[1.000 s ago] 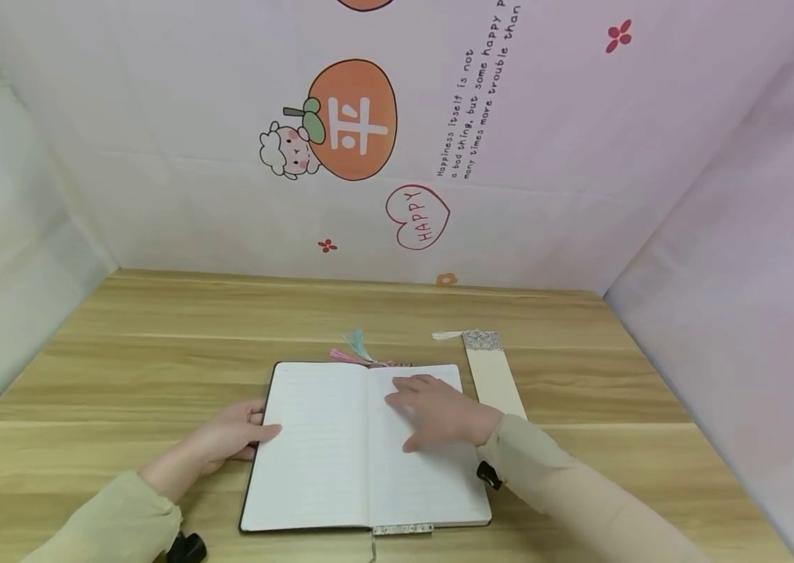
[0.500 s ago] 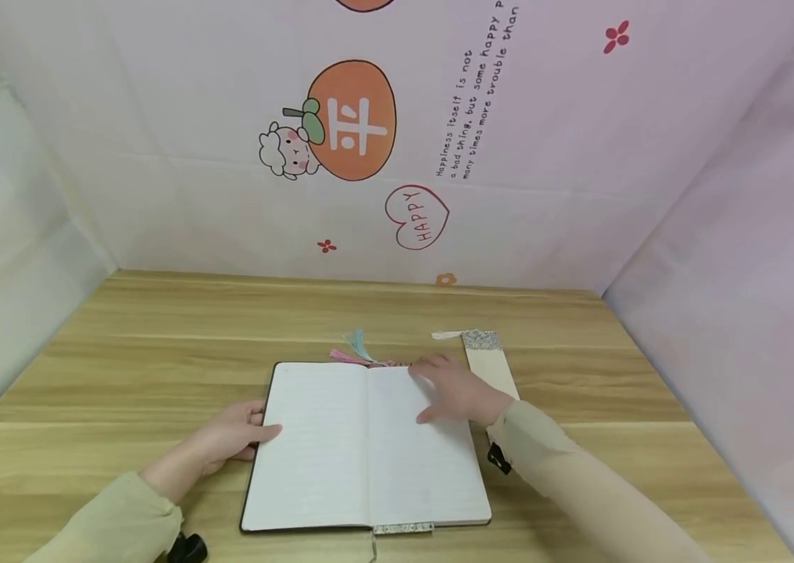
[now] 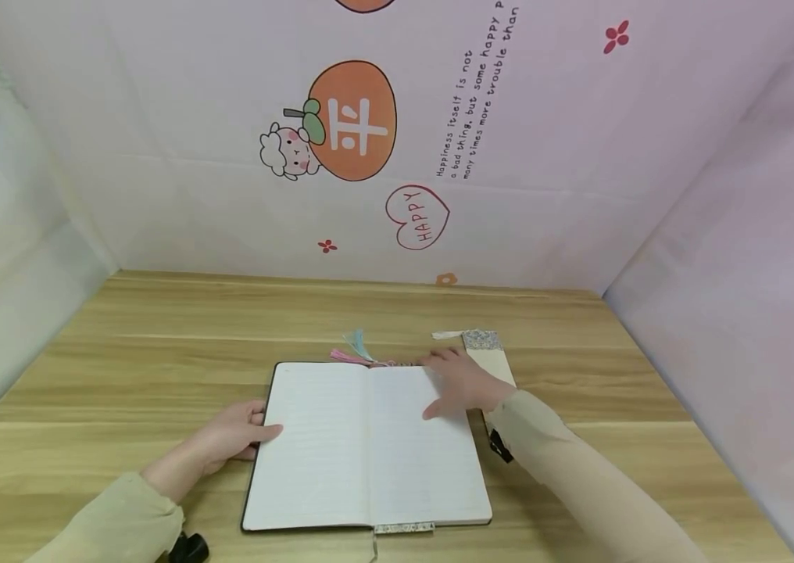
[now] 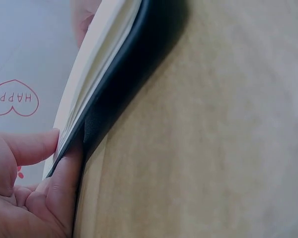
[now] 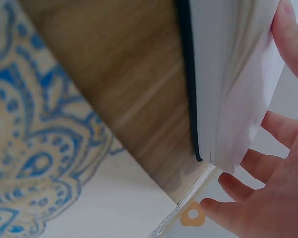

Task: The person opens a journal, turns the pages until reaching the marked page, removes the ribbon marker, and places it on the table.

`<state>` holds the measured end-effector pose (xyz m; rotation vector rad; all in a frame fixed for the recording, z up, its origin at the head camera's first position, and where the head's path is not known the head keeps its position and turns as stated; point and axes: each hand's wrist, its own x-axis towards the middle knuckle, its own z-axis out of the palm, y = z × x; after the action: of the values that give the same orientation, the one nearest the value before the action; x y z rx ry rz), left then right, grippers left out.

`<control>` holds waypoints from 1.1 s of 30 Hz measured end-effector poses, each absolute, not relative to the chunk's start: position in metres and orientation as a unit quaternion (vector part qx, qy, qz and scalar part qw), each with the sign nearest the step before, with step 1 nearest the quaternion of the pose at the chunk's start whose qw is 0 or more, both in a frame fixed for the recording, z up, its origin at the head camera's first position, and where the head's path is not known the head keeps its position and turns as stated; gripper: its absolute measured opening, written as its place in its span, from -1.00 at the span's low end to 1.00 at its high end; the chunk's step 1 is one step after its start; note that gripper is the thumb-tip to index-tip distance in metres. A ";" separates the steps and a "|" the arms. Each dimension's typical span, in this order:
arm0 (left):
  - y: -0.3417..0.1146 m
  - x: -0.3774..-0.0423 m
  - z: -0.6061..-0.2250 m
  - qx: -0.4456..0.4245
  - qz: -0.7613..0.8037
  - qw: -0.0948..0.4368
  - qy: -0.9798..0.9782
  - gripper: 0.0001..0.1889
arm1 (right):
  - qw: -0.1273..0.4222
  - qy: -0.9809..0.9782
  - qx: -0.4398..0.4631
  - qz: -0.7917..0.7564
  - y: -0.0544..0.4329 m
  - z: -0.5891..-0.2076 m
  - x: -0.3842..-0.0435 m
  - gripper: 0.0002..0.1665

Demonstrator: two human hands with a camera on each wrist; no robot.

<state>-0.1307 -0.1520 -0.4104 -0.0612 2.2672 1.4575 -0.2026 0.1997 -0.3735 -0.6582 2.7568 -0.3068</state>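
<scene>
A pale pink wall [image 3: 545, 117] stands behind the wooden surface [image 3: 158, 336]. The open notebook [image 3: 312, 461] lies on it in front of me. My left hand [image 3: 231, 432] pinches its left edge, thumb on top and fingers under the cover. My right hand [image 3: 466, 381] is at its far right corner, fingers spread wide, gripping nothing. A long bookmark [image 3: 487, 360] lies just beside, partly hidden by my wrist.

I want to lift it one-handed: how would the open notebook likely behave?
The open notebook, spread about a center crease, would probably fold there if lifted by one side. Its pages may flop, since their edges look fanned in the left wrist view. The patterned strip jutting from its near edge might slip out.
</scene>
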 end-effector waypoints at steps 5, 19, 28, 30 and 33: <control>-0.151 -0.132 -0.410 -0.024 0.526 0.218 0.822 -0.42 | 0.141 0.960 -0.216 -0.110 0.197 -0.373 -0.202 0.03; -0.151 -0.130 -0.409 -0.025 0.529 0.217 0.820 -0.47 | 0.050 0.961 -0.258 -0.087 0.190 -0.374 -0.184 -0.18; -0.151 -0.130 -0.410 -0.026 0.529 0.217 0.820 -0.48 | 0.111 0.916 -0.353 -0.155 0.205 -0.370 -0.176 -0.36; -0.152 -0.130 -0.410 -0.023 0.530 0.217 0.819 -0.50 | 0.134 0.901 -0.363 -0.195 0.212 -0.367 -0.175 -0.40; -0.152 -0.131 -0.410 -0.016 0.532 0.218 0.818 -0.52 | 0.167 0.886 -0.349 -0.255 0.221 -0.363 -0.174 -0.45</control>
<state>-0.1305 -0.1523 -0.4100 -0.0455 2.2654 1.4716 -0.1739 0.2210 -0.3629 -0.9933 2.5216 -0.7264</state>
